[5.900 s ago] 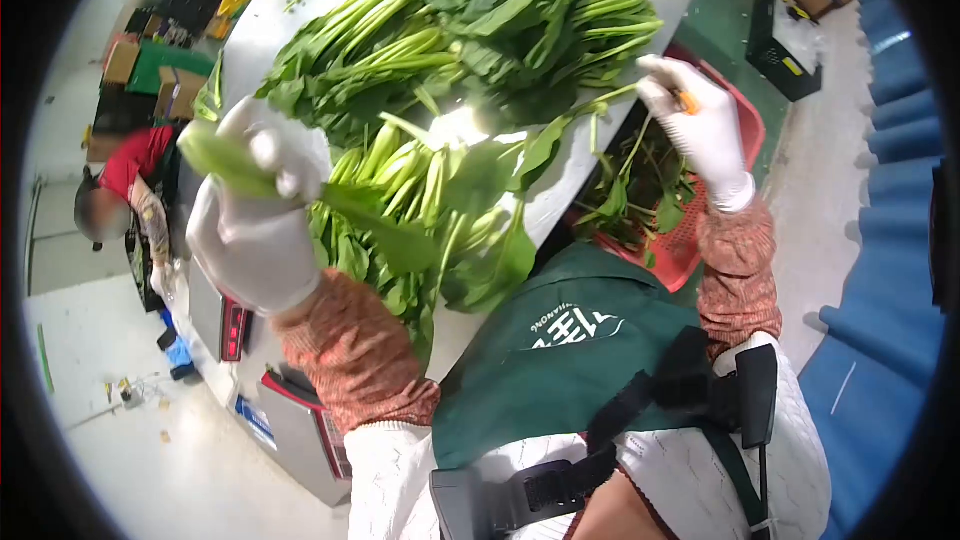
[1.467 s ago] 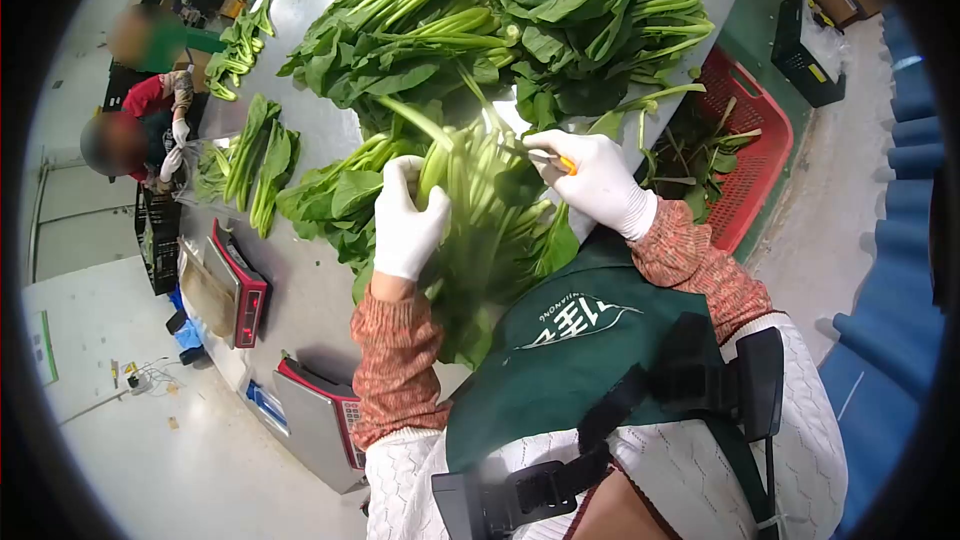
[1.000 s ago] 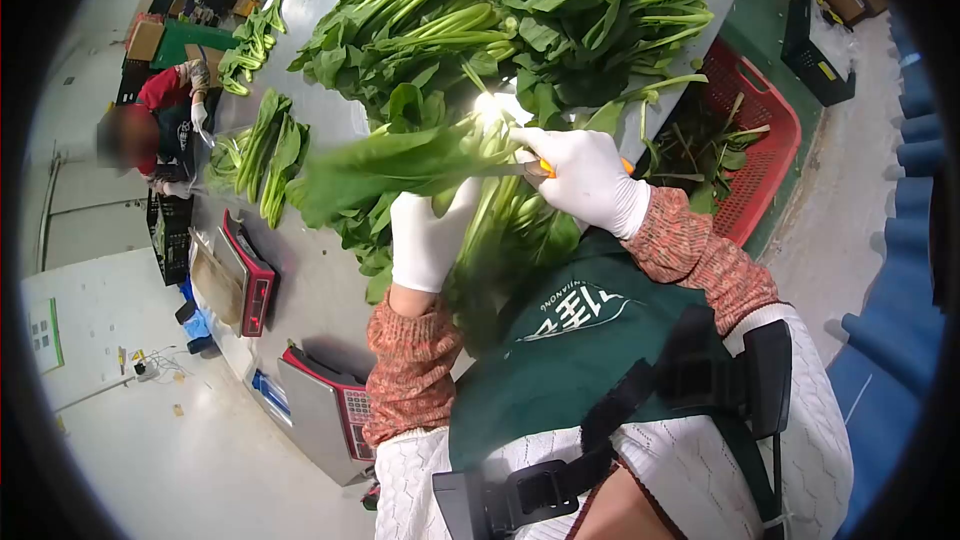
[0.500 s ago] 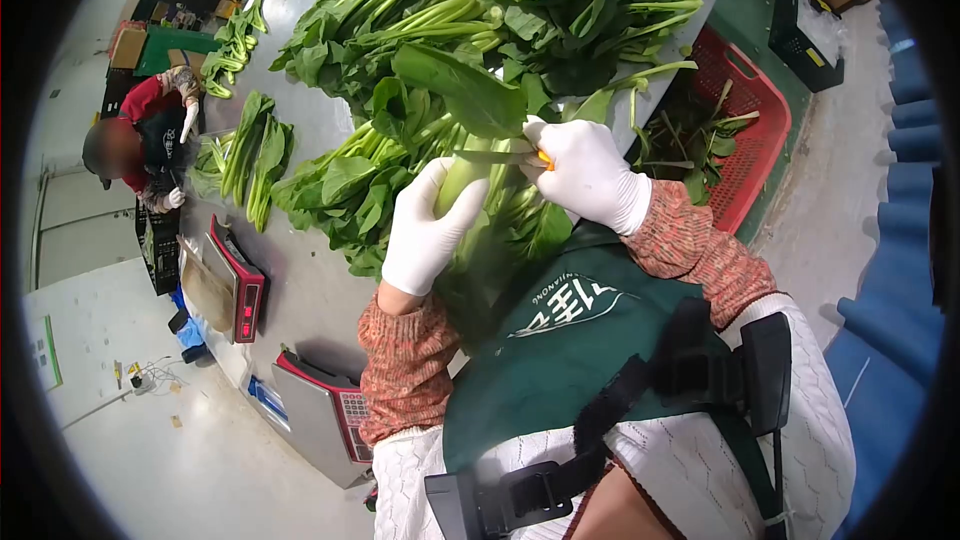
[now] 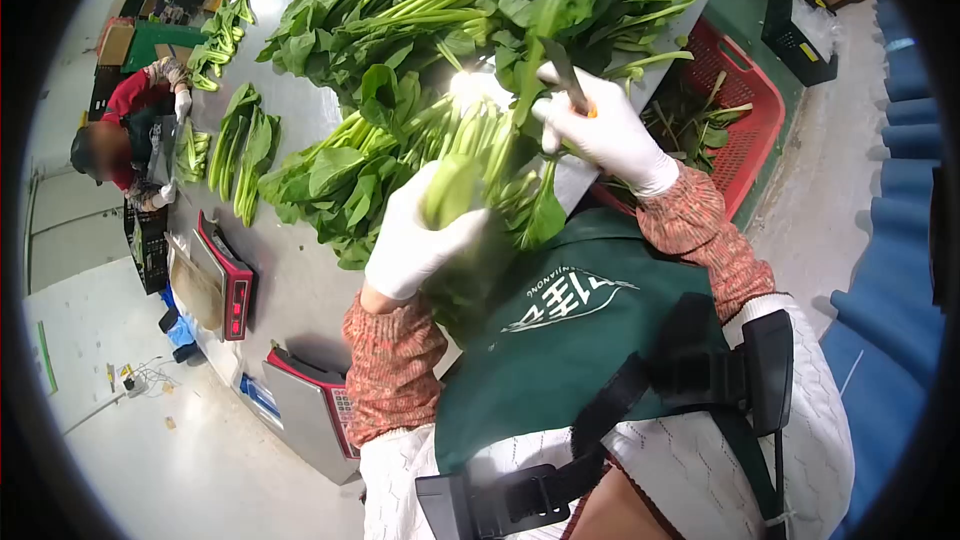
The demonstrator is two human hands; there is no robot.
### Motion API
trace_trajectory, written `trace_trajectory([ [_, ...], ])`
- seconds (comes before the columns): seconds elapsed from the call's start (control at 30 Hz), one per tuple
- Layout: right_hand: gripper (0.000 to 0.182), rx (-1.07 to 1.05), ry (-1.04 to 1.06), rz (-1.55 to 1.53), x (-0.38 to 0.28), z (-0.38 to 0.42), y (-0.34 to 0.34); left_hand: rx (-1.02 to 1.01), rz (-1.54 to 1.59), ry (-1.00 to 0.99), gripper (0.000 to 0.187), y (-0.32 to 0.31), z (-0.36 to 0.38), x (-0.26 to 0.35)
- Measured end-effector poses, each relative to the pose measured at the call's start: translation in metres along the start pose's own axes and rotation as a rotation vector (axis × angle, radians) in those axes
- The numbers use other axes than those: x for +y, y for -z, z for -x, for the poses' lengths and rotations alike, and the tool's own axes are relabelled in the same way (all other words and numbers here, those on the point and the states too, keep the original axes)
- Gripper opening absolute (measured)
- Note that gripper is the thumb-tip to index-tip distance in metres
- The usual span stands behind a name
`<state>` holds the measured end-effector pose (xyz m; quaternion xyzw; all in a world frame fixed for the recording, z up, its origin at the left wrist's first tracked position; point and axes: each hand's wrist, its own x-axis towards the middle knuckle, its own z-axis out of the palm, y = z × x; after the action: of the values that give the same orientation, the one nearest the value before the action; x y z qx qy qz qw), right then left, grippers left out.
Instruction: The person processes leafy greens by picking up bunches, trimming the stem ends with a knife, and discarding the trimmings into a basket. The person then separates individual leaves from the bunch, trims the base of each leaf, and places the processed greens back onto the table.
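Note:
In my gloved left hand (image 5: pixel 410 240) is a thick pale-green stalk of a leafy green vegetable (image 5: pixel 452 192), its cut end facing up and its leaves blurred below by my apron. My gloved right hand (image 5: pixel 605 135) is closed around a small knife (image 5: pixel 568 78) with an orange handle, blade pointing up and away. A motion-smeared green leaf (image 5: pixel 532 65) hangs beside the blade and the right fingers. Behind both hands, a bunch of leafy greens (image 5: pixel 340 165) lies on the metal table (image 5: pixel 310 265).
A big heap of greens (image 5: pixel 400 20) covers the table's far side. The red basket (image 5: pixel 765 110) at right holds trimmed leaves and stems. Two red-framed scales (image 5: pixel 235 285) stand at left. Across the table, a person in a red top (image 5: pixel 150 90) handles greens.
The knife has come away from the stalk, and my right hand has moved right with its blade turned upward. A large leaf has left the stalk. My left hand has shifted slightly left and down.

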<state>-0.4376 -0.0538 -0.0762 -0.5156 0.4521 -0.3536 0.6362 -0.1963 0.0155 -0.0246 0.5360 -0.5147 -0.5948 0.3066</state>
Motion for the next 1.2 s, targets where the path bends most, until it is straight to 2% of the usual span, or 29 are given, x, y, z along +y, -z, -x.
trace_trajectory([
  [0.03, 0.051, -0.17, -0.08, -0.101, -0.02, 0.009, -0.003, -0.055, 0.021, 0.006, 0.031, -0.001, -0.002, -0.002],
  [0.1, 0.042, -0.343, 0.117, -0.125, -0.02, 0.015, -0.02, -0.151, 0.057, 0.021, 0.03, -0.004, -0.007, -0.003],
  [0.2, 0.036, -0.405, 0.245, 0.039, -0.02, 0.015, -0.031, -0.174, -0.046, -0.008, 0.031, -0.01, -0.011, -0.003],
  [0.3, 0.035, -0.338, 0.253, 0.236, -0.013, 0.013, -0.028, -0.082, -0.376, 0.018, 0.029, -0.006, -0.008, -0.007],
  [0.33, 0.031, -0.296, 0.341, 0.294, -0.006, 0.013, -0.028, -0.041, -0.476, 0.049, 0.028, -0.009, -0.006, -0.003],
  [0.43, 0.029, -0.272, 0.207, 0.35, -0.003, 0.013, -0.022, 0.075, -0.543, -0.145, 0.029, -0.011, -0.006, -0.007],
  [0.47, 0.031, -0.305, 0.143, 0.238, -0.003, 0.013, -0.02, 0.042, -0.362, -0.084, 0.034, -0.011, -0.007, -0.01],
  [0.57, 0.034, -0.237, 0.182, -0.007, -0.004, 0.015, -0.027, 0.105, -0.356, -0.195, 0.039, -0.015, -0.01, -0.001],
  [0.6, 0.037, -0.235, 0.149, -0.134, -0.004, 0.015, -0.032, 0.146, -0.463, -0.203, 0.046, -0.019, -0.011, 0.001],
  [0.7, 0.038, -0.159, 0.07, -0.163, -0.013, 0.021, -0.034, 0.149, -0.48, -0.264, 0.049, -0.024, -0.011, 0.002],
  [0.73, 0.041, -0.168, 0.094, -0.091, -0.013, 0.021, -0.03, 0.102, -0.395, -0.231, 0.052, -0.02, -0.011, 0.002],
  [0.83, 0.034, -0.163, 0.081, -0.046, -0.026, 0.026, -0.011, 0.156, -0.378, -0.137, 0.042, -0.01, -0.005, 0.008],
  [0.87, 0.029, -0.059, 0.05, -0.038, -0.038, 0.029, 0.002, 0.197, -0.449, -0.148, 0.033, -0.003, -0.001, 0.013],
  [0.9, 0.028, 0.032, 0.171, -0.064, -0.039, 0.027, 0.015, 0.242, -0.536, -0.18, 0.031, 0.009, 0.004, 0.014],
  [0.93, 0.031, 0.211, 0.204, 0.162, -0.045, 0.026, 0.069, 0.358, -0.527, -0.156, 0.031, 0.029, 0.018, 0.019],
  [0.97, 0.034, 0.271, 0.207, 0.142, -0.046, 0.028, 0.091, 0.383, -0.576, -0.137, 0.029, 0.039, 0.028, 0.026],
  [1.0, 0.035, 0.334, 0.19, 0.399, -0.028, 0.021, 0.133, 0.386, -0.573, -0.141, 0.027, 0.05, 0.037, 0.029],
  [1.03, 0.034, 0.573, 0.392, 0.938, -0.008, 0.014, 0.156, 0.432, -0.451, -0.1, 0.025, 0.057, 0.044, 0.025],
  [1.1, 0.034, 0.684, 0.23, 1.404, -0.02, 0.017, 0.136, 0.434, -0.056, -0.123, 0.022, 0.051, 0.048, 0.026],
  [1.13, 0.032, 0.577, 0.243, 1.243, -0.015, 0.011, 0.124, 0.415, -0.111, -0.086, 0.021, 0.05, 0.047, 0.025],
  [1.17, 0.028, 0.515, 0.403, 1.006, -0.008, 0.005, 0.098, 0.396, -0.168, -0.047, 0.021, 0.05, 0.046, 0.023],
  [1.2, 0.023, 0.394, 0.436, 0.822, 0.002, -0.003, 0.071, 0.392, -0.312, -0.102, 0.02, 0.045, 0.038, 0.017],
])
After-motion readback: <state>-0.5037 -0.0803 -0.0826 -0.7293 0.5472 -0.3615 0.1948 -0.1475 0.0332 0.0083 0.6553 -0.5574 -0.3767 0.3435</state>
